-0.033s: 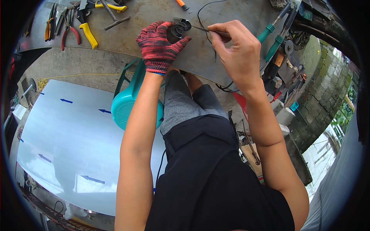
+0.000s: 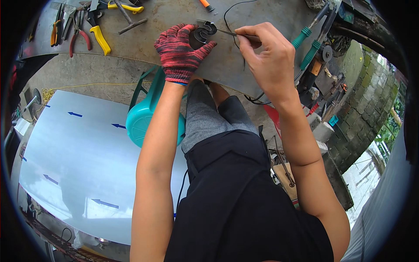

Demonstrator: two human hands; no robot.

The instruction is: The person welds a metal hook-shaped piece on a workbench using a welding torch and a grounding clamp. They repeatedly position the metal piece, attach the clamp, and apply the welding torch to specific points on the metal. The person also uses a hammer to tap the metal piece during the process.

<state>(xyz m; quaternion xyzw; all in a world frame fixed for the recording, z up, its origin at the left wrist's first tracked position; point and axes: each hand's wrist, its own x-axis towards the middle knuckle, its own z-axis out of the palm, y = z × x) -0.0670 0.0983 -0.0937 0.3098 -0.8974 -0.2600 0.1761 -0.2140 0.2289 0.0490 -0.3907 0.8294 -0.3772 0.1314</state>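
Note:
My left hand (image 2: 181,51), in a red and black knit glove, is curled at the near edge of the metal workbench (image 2: 152,41). Between its thumb and fingers it steadies a small S-shaped metal piece (image 2: 210,29), dark with bright edges. My bare right hand (image 2: 274,54) pinches a thin, dark metal tool (image 2: 227,32) between thumb and forefinger. The tool's narrow end points left and reaches the curved piece's right side; whether it is a slim file or a plain rod I cannot tell.
Pliers with red handles (image 2: 80,40), yellow-handled snips (image 2: 100,38) and a T-shaped steel bar (image 2: 132,26) lie at the bench's left. Green-handled tools (image 2: 310,54) stand right of my hand. A teal stool (image 2: 152,124) and a large pale sheet (image 2: 87,157) are at lower left.

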